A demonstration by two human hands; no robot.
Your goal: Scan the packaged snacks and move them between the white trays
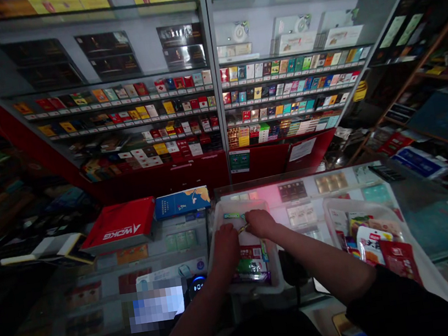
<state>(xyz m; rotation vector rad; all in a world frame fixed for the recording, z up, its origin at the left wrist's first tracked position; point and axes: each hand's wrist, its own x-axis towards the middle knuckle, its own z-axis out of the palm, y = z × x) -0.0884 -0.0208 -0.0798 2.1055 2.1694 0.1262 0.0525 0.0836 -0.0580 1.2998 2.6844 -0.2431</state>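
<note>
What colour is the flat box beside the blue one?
The flat box is red with white lettering; head view.

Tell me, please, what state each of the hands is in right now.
Left hand: cannot tell; its fingers are hidden.
Right hand: looks closed, perhaps on a small yellow item.

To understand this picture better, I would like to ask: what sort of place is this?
Probably a small tobacco shop: glass shelves hold rows of cigarette packs, more packs lie under the glass counter, and a plastic tray holds snack bags.
</note>
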